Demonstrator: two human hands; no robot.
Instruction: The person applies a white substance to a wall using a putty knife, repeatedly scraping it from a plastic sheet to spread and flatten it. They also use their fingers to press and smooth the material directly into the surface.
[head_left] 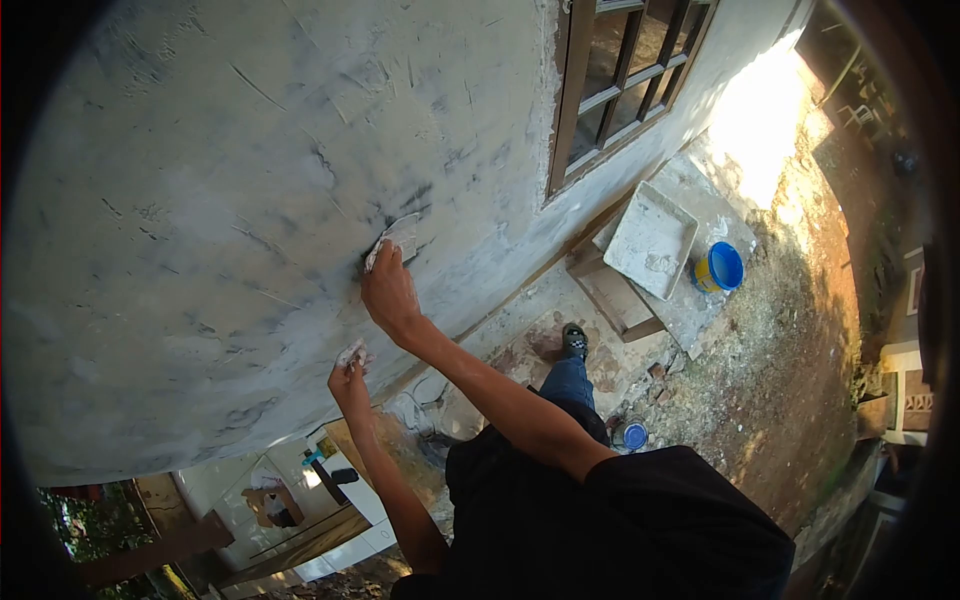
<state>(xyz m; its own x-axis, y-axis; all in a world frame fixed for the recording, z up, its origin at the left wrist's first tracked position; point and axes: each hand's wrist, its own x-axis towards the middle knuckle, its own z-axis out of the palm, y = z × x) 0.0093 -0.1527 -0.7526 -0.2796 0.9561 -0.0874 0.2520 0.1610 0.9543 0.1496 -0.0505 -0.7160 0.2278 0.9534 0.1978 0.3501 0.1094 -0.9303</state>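
Observation:
My right hand [388, 295] is raised against the grey, patchy wall [230, 200]. Between its fingers is a flat scraper [402, 236] smeared with white paste, its blade at the wall over dark smudges. Lower and to the left, my left hand [348, 388] is closed around a small white-smeared piece [351, 354] close to the wall. Paste coats its fingertips, and I cannot tell what that piece is.
A brown-framed window [625, 90] is set in the wall. Below stand a white-stained tray [652, 240] on boards and a blue-and-yellow bucket [718, 268]. A blue-topped can [634, 436] is near my foot [574, 341]. White furniture [350, 555] stands at lower left.

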